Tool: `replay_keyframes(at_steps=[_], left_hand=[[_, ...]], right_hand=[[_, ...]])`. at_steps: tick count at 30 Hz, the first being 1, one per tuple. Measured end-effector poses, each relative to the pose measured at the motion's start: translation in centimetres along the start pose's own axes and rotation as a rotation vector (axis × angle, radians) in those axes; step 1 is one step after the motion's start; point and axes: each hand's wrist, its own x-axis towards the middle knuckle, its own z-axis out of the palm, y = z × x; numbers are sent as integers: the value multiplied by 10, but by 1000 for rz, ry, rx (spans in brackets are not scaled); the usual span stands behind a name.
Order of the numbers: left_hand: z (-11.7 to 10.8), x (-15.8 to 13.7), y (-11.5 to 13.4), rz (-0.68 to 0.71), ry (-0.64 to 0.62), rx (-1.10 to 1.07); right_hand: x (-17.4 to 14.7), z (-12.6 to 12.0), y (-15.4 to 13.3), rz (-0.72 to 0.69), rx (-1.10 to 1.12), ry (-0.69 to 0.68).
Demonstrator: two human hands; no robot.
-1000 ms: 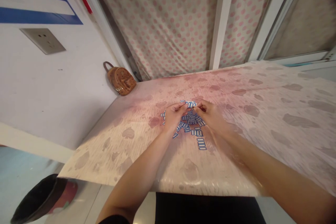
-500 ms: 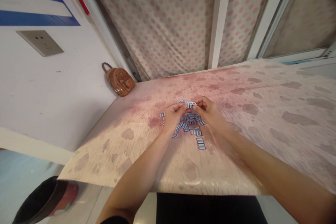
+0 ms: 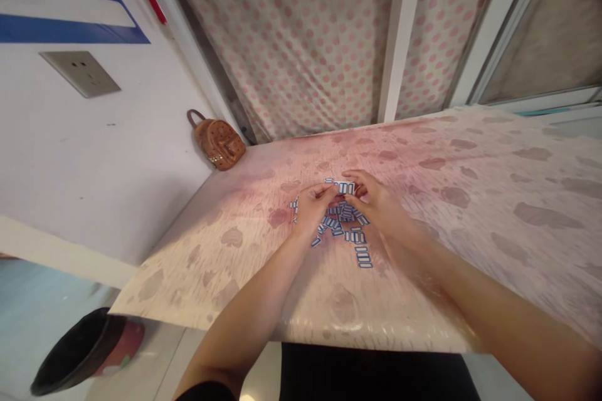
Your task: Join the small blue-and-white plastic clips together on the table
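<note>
Patterned tablecloth (image 3: 197, 282) covered the table, with a brown miniature backpack (image 3: 219, 143) at its far left corner. The left hand (image 3: 316, 200) pinched the left end of a blue-bordered label strip (image 3: 347, 188). Held between both hands, its long axis ran crosswise, just beyond loose labels (image 3: 347, 213). The right hand (image 3: 369, 197) adjoined the right end; its grip could not be confirmed.

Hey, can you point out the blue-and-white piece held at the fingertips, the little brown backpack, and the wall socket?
Blue-and-white piece (image 3: 347, 188): head view, on its visible patterned face.
Brown backpack (image 3: 219, 141): head view, on the middle of its body.
Wall socket (image 3: 81, 73): head view, on the middle of its faceplate.
</note>
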Motion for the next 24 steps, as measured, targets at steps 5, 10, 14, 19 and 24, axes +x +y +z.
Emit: replay_keyframes(at_steps=[5, 10, 14, 19, 24], left_hand=[[0, -1, 3, -32, 22, 2], [1, -1, 5, -45, 11, -6], [0, -1, 5, -41, 3, -7], [1, -2, 4, -14, -24, 27], [-1, 1, 1, 86, -15, 136]], right_hand=[[0, -2, -4, -40, -62, -37], [0, -2, -5, -42, -75, -19], [0, 0, -3, -7, -43, 3], [1, -1, -2, 105, 82, 55], [5, -5, -4, 135, 142, 7]])
